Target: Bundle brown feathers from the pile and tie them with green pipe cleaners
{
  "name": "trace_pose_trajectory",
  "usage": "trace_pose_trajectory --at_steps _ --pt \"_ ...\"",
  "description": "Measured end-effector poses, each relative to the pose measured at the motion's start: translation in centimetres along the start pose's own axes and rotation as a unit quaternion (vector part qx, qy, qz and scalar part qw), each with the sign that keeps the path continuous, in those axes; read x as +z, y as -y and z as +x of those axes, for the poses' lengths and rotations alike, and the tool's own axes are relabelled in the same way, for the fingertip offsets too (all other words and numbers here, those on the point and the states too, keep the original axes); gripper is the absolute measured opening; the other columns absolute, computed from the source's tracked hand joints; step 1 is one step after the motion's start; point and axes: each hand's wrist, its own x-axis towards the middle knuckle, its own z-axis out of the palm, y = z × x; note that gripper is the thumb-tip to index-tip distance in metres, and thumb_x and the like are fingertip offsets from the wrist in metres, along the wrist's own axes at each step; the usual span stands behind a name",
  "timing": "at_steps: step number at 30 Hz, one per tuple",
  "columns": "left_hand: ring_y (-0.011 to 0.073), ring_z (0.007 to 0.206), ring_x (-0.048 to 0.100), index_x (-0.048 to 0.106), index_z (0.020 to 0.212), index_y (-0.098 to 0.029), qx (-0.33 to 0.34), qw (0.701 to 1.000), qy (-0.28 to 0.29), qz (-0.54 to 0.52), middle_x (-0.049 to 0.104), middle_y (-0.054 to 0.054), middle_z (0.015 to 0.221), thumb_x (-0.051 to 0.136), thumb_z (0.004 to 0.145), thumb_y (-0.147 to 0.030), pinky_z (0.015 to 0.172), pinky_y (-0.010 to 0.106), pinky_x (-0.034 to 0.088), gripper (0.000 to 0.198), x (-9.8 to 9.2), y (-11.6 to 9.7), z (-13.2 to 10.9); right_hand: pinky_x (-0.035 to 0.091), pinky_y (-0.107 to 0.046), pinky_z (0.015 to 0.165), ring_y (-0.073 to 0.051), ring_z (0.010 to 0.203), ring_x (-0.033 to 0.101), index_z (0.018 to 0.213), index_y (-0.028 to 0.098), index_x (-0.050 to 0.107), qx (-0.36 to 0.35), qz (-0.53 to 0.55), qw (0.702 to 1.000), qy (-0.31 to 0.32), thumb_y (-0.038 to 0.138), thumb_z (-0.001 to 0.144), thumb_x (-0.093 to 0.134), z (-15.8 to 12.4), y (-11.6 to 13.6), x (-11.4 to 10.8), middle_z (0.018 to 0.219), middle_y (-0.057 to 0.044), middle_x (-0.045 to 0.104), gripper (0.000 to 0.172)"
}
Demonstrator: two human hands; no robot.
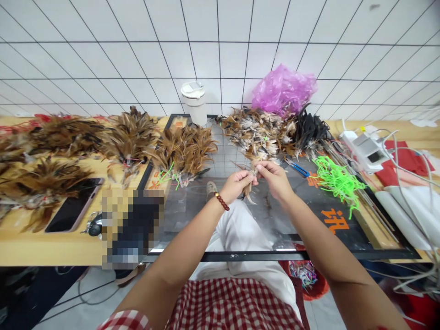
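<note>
Close together above the dark glass tabletop (192, 206), both hands pinch a small bunch of brown feathers (248, 190). My left hand (236, 183), with a beaded bracelet at the wrist, has its fingers closed on the quill side. Thumb and forefinger of my right hand (275, 178) press together on the same bunch, touching the left fingertips. Just beyond lies a loose pile of mixed brown and white feathers (261, 133). To the right of my right hand are blue thread snips (299, 169) and a tangle of bright green cord (337, 181).
Brown feather bundles (185, 149) lie to the left, with more feathers (65, 133) further left. A white lidded cup (194, 103) and a pink plastic bag (283, 89) stand by the tiled wall. A phone (75, 206) and keys (94, 223) lie left; white cables (395, 142) run right.
</note>
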Motion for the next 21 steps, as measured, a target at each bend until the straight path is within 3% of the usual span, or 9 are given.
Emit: trace_pose_trajectory --at_steps 3,6,9,15,21 --pt "0.0115 0.068 0.064 0.064 0.07 -0.01 0.0 1.0 -0.012 -0.028 0.067 0.006 0.072 0.074 0.071 -0.032 0.069 0.022 0.05 0.024 0.0 -0.1 0.1 0.045 -0.024 0.054 -0.009 0.055 0.048 0.075 0.02 0.063 -0.001 0.046 0.999 0.004 0.044 0.067 0.074 0.0 0.5 -0.5 0.064 0.003 0.057 0.027" --pt "0.0148 0.072 0.067 0.061 0.071 -0.01 -0.01 0.996 -0.037 -0.08 0.069 0.008 0.081 0.071 0.074 -0.03 0.07 0.027 0.054 0.022 0.0 -0.5 0.2 0.043 -0.024 0.051 -0.008 0.051 0.045 0.071 0.021 0.062 0.004 0.083 0.995 0.051 0.043 0.068 0.073 -0.2 1.3 -1.2 0.061 0.003 0.055 0.025" --pt "0.0153 0.066 0.067 0.06 0.073 -0.01 -0.036 0.994 -0.051 -0.095 0.068 0.008 0.076 0.069 0.076 -0.029 0.065 0.029 0.056 0.021 0.0 -0.8 0.2 0.045 -0.025 0.052 -0.009 0.051 0.049 0.074 0.021 0.067 0.003 0.049 0.995 0.086 0.041 0.066 0.076 -0.4 1.6 -1.1 0.061 0.002 0.059 0.023" --pt "0.0147 0.057 0.066 0.063 0.078 -0.009 -0.057 0.996 -0.028 -0.054 0.069 0.009 0.07 0.072 0.074 -0.032 0.058 0.027 0.055 0.025 0.2 -0.9 0.0 0.052 -0.032 0.068 -0.015 0.07 0.06 0.075 0.025 0.072 -0.083 -0.018 0.996 0.012 0.037 0.067 0.077 -0.4 0.7 0.1 0.075 0.0 0.066 0.015" --pt "0.0124 0.054 0.063 0.064 0.072 -0.009 -0.063 0.998 -0.002 -0.026 0.066 0.006 0.065 0.076 0.067 -0.038 0.057 0.025 0.054 0.032 0.2 -0.7 -0.1 0.05 -0.03 0.064 -0.014 0.068 0.059 0.077 0.025 0.072 -0.124 -0.071 0.989 0.023 0.035 0.072 0.074 -0.4 0.1 0.0 0.074 0.0 0.063 0.012"
